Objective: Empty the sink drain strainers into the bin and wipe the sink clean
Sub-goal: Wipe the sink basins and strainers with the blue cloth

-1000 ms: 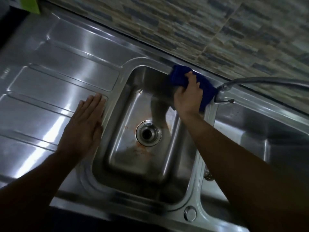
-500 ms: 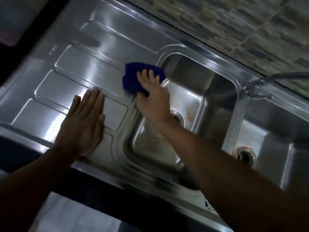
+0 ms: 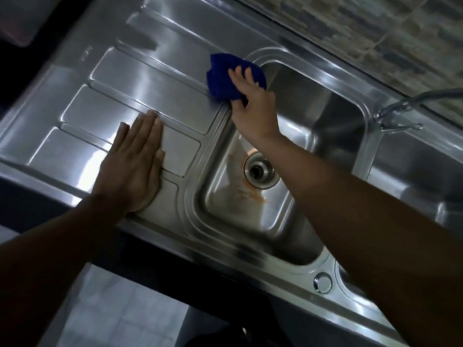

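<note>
A tiled wall [image 3: 375,33] crosses the upper right of the frame above a steel sink [image 3: 313,113] with a ribbed drainboard [image 3: 155,96] on its left. The left hand [image 3: 135,166] lies flat on the drainboard, fingers straight and together, grasping nothing. The right hand [image 3: 253,108] presses a bunched blue cloth [image 3: 223,81] onto the rim at the basin's upper left corner, fingers stretched over it. The open drain [image 3: 260,171] sits at centre frame, ringed by orange stains [image 3: 248,194]. A tap [image 3: 400,108] stands at the right, beside a second basin [image 3: 413,166].
</note>
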